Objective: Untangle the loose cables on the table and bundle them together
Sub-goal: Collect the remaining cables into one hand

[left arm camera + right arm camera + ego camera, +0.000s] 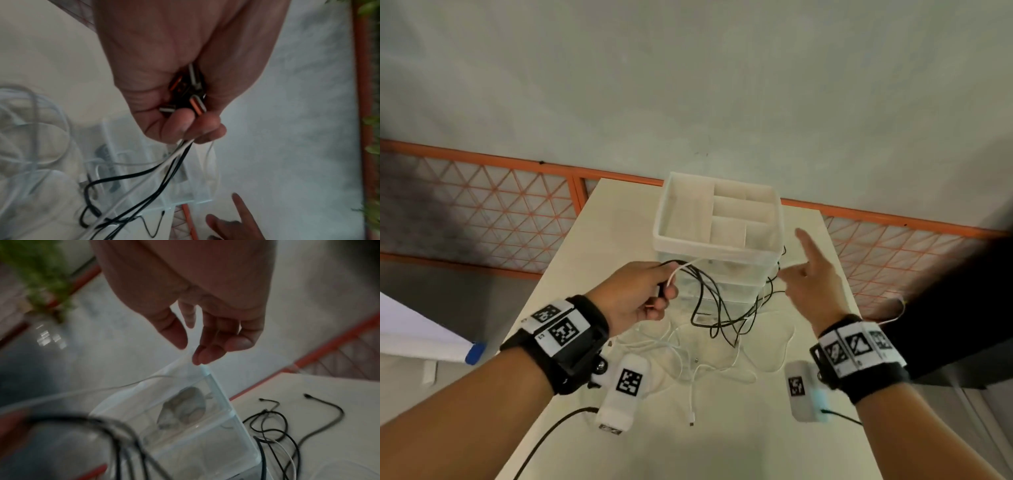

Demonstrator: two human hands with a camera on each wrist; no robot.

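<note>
Above table [585, 246], tangled black-and-white cables [717, 301]

Clear glossy plastic drawer box [736, 274]; smooth matt table [722, 445]; black and white rubbery cables [717, 305]

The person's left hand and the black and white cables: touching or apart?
Touching. The left wrist view shows the left hand gripping the black and white cables.

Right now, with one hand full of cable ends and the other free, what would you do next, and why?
Probably bring the open right hand down to the black cables hanging from the left hand and run them straight. The left hand grips their plug ends, but the lengths below loop over the white cables on the table.
</note>
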